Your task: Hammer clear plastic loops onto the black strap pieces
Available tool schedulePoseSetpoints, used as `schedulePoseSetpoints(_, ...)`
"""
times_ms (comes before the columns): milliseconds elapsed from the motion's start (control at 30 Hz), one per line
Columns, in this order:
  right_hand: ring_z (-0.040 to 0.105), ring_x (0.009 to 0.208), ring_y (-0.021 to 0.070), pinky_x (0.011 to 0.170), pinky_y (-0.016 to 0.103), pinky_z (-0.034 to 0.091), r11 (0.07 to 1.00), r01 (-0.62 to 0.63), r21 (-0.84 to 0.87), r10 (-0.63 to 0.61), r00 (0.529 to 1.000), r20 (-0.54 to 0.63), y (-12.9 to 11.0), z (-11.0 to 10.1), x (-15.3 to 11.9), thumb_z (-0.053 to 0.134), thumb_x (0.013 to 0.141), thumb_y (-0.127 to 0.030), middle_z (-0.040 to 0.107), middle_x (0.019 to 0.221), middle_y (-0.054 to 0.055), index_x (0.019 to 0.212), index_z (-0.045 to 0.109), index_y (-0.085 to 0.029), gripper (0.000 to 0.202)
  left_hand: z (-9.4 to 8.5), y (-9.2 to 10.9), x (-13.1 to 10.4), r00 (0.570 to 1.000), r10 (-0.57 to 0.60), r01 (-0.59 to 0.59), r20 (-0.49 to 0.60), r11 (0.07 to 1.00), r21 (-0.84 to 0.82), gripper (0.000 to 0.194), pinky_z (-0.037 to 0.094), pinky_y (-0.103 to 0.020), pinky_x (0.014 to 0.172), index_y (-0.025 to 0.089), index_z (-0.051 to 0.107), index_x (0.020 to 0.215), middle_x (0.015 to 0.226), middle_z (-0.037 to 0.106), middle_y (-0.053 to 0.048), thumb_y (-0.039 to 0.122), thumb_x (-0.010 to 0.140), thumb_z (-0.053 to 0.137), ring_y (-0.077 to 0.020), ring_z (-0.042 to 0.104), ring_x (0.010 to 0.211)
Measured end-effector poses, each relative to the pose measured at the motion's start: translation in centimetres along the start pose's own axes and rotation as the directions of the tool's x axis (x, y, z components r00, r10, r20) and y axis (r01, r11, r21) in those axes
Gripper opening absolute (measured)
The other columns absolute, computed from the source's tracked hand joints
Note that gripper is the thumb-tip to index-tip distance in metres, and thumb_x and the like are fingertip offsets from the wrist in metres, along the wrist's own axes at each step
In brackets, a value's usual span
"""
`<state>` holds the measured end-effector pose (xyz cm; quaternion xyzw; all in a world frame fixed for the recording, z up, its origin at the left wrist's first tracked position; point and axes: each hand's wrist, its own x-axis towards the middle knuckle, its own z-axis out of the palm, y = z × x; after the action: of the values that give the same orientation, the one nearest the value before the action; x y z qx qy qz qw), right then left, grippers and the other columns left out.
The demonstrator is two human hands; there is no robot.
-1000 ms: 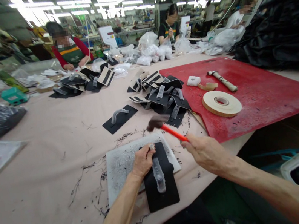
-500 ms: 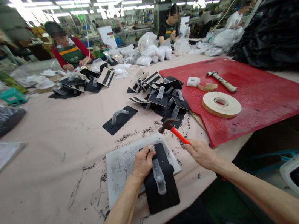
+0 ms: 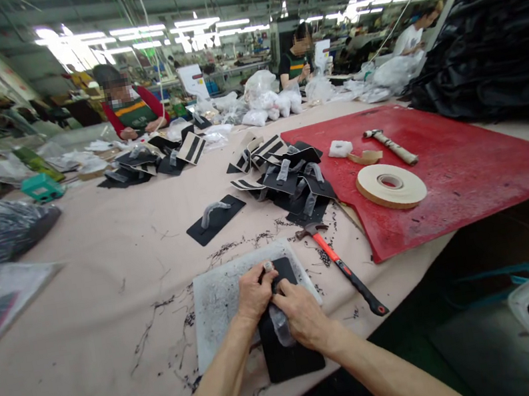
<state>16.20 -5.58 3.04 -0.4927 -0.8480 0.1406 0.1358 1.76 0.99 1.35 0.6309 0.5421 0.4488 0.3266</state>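
A black panel with a plastic-wrapped handle lies partly on a speckled white board. My left hand is closed around a short metal punch, whose round top shows above the fingers; its lower end is hidden. Close beside it, my right hand has its fingers curled at the upper end of the wrapped handle, partly covering it. A claw hammer with an orange and black grip rests on the table to the right of the board.
Behind the board is a heap of black panels, with one single panel to its left. A red mat carries a tape roll and another hammer. Black scraps litter the tablecloth. Co-workers sit across the table.
My right hand has let go of the hammer, which now lies on the table, and has moved left onto the panel's handle. My left hand keeps its grip on the punch.
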Motion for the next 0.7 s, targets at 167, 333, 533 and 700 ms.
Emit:
schedulePoseSetpoints(167,0.053,0.086,0.02,0.076,0.031,0.041,0.999,0.016,0.032,-0.016,1.0,0.001,0.2,0.1,-0.2,0.051,0.084,-0.005,0.056,0.11,0.008,0.116,0.066,-0.019,0.038,-0.9,0.5,1.4,0.766,-0.458,0.3,-0.452,0.876,-0.378,0.037,0.056,-0.03,0.062,0.016,0.067,0.08,0.069,0.068,-0.002,0.052,0.078,0.067,-0.0184,0.066,0.062)
schedulePoseSetpoints(333,0.059,0.093,0.0181,0.082,0.027,0.046,0.979,-0.031,0.2,0.043,0.997,-0.057,1.2,-2.5,1.1,0.047,0.085,-0.002,0.058,0.113,0.007,0.118,0.067,-0.021,0.043,-5.8,-1.0,-1.1,0.813,-0.308,0.258,-0.494,0.951,-0.168,0.035,0.053,-0.027,0.06,0.017,0.066,0.075,0.066,0.067,-0.002,0.052,0.078,0.069,-0.0186,0.065,0.065)
schedulePoseSetpoints(533,0.061,0.092,0.0227,0.086,0.034,0.049,0.899,-0.262,0.35,0.376,0.872,-0.313,-2.6,-6.9,9.9,0.041,0.092,-0.01,0.064,0.1,0.012,0.1,0.068,-0.015,0.029,-7.6,-3.4,-5.7,0.852,-0.185,0.243,-0.49,0.968,0.057,0.027,0.049,-0.027,0.059,0.023,0.063,0.072,0.064,0.067,-0.001,0.046,0.086,0.061,-0.0195,0.062,0.063)
schedulePoseSetpoints(700,0.063,0.093,0.0261,0.081,0.045,0.052,0.951,0.172,0.256,-0.134,0.978,-0.159,-15.3,-1.7,11.7,0.049,0.089,-0.019,0.071,0.109,0.001,0.114,0.064,-0.031,0.032,-7.4,-4.3,-5.2,0.87,-0.197,0.237,-0.453,0.971,0.033,0.022,0.055,-0.032,0.059,0.025,0.063,0.071,0.064,0.067,-0.004,0.043,0.085,0.065,-0.0257,0.068,0.068)
